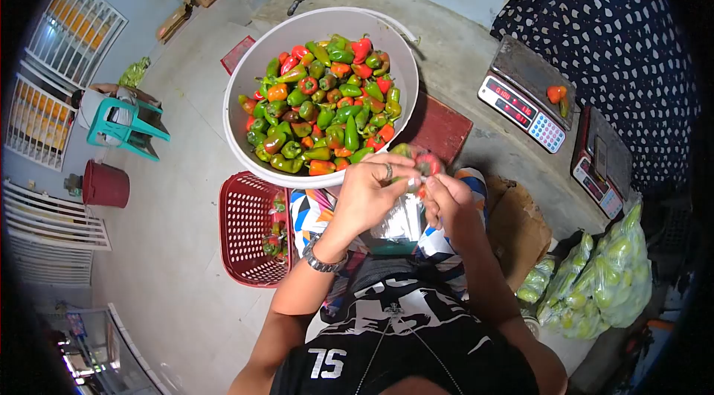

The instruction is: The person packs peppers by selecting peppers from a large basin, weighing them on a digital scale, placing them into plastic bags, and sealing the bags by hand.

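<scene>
My left hand [372,190] and my right hand [448,201] meet above my lap, both with fingers pinched on a clear plastic bag [428,164] that holds red and green peppers. Just beyond them stands a large white tub [232,108] full of red, green and orange peppers [320,105]. Below my hands, more clear plastic [401,220] lies on my lap. To the left is a red perforated basket [242,235] with bagged peppers [275,239] along its right side.
A digital scale [513,108] with peppers on its plate [556,94] stands at the right, beside a second scale [595,172]. Bags of green produce [610,283] sit lower right. A knife [300,1] lies behind the tub. A teal stool [130,127] is at left.
</scene>
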`<move>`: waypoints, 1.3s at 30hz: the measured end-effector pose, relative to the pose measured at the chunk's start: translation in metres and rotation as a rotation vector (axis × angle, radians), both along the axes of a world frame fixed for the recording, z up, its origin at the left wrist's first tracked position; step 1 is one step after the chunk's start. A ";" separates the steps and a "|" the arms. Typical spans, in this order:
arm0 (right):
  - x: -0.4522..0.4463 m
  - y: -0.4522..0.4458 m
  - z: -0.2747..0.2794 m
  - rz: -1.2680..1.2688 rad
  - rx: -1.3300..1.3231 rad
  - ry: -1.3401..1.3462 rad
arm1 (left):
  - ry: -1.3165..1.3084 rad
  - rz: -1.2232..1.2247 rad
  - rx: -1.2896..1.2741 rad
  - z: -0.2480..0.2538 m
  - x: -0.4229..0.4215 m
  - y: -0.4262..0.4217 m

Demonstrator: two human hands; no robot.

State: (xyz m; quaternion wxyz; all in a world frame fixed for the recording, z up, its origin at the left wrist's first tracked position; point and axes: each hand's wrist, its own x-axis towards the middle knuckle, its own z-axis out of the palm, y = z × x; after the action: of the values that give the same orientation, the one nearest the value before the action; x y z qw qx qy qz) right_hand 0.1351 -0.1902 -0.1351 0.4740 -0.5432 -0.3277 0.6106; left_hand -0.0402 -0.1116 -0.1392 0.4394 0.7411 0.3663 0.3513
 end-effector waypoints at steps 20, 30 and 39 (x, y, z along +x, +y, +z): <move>-0.058 0.016 -0.042 -0.092 0.567 -0.953 | -0.783 0.464 -0.934 -0.077 0.013 -0.022; -0.057 -0.002 -0.036 -0.085 0.411 0.234 | -1.093 0.112 -0.893 -0.031 0.013 -0.020; -0.050 -0.017 0.005 -0.034 0.027 0.567 | -1.033 0.153 -0.703 -0.028 0.017 -0.026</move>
State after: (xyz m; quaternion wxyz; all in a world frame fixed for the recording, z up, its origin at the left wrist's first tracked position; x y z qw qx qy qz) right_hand 0.0847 -0.2068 -0.1304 0.5641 -0.3497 -0.1808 0.7259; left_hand -0.0234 -0.1372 -0.1675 0.7508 0.2585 0.2523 0.5530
